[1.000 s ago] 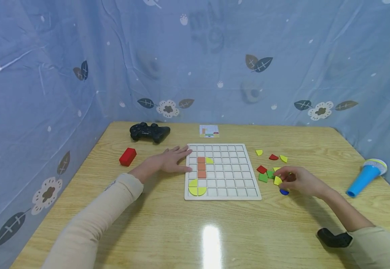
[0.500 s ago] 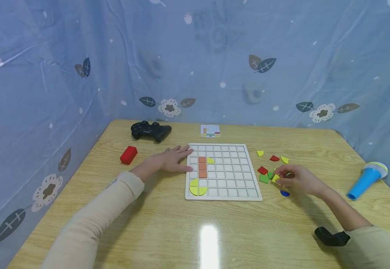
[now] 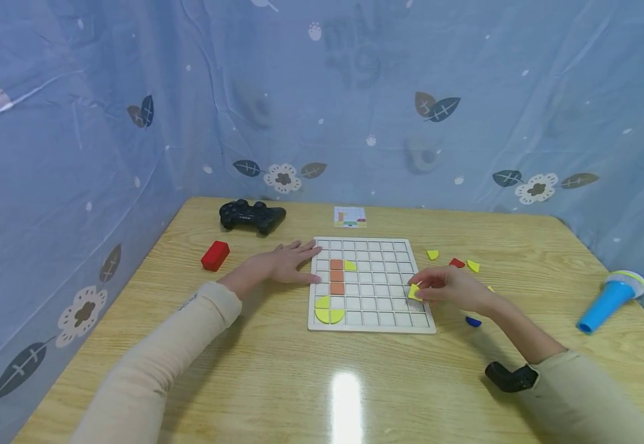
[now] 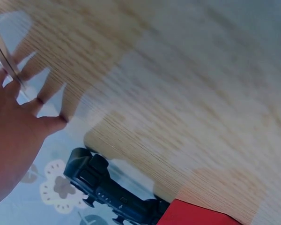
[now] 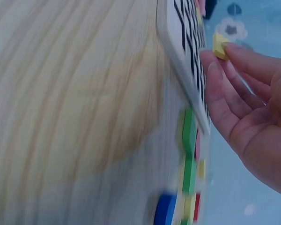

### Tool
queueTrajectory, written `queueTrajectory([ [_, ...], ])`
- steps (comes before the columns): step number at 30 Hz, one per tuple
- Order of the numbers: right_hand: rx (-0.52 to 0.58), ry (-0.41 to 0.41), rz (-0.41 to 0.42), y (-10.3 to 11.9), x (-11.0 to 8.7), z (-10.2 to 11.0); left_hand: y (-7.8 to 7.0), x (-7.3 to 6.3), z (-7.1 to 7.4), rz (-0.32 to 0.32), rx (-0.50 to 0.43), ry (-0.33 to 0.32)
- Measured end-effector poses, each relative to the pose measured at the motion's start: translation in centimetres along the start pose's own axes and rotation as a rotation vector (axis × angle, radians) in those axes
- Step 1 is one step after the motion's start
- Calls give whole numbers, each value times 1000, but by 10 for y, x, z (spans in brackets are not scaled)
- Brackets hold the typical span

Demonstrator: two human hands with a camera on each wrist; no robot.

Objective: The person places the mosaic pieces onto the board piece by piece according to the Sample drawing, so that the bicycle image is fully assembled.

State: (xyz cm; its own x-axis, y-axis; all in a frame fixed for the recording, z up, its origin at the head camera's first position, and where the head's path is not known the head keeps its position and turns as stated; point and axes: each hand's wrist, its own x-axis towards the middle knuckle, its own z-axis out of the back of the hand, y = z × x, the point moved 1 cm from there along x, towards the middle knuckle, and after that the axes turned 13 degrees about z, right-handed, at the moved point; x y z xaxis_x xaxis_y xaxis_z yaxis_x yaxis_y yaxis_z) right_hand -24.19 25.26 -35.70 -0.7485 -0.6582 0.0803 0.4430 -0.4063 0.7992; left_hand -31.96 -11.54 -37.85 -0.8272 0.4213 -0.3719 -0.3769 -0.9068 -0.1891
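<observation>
Fingers (image 5: pixel 216 89) pinching small piece (image 5: pixel 218 46), bright yellow, thick-edged

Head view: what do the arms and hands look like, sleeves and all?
The left sleeve and right sleeve are both beige, the left one wrinkled, with a dark marking near its end, too small to read. A curved black object juts out beside the right one. The left hand and right hand wear no gloves.
</observation>
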Motion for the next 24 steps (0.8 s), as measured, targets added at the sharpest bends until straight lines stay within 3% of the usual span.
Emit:
queueTrajectory([
  [11, 18, 40, 8, 13, 38, -32, -1, -1, 3, 9, -2, 25],
  [24, 172, 39, -29, 25, 67, -61, -3, -1, 6, 4, -1, 39],
])
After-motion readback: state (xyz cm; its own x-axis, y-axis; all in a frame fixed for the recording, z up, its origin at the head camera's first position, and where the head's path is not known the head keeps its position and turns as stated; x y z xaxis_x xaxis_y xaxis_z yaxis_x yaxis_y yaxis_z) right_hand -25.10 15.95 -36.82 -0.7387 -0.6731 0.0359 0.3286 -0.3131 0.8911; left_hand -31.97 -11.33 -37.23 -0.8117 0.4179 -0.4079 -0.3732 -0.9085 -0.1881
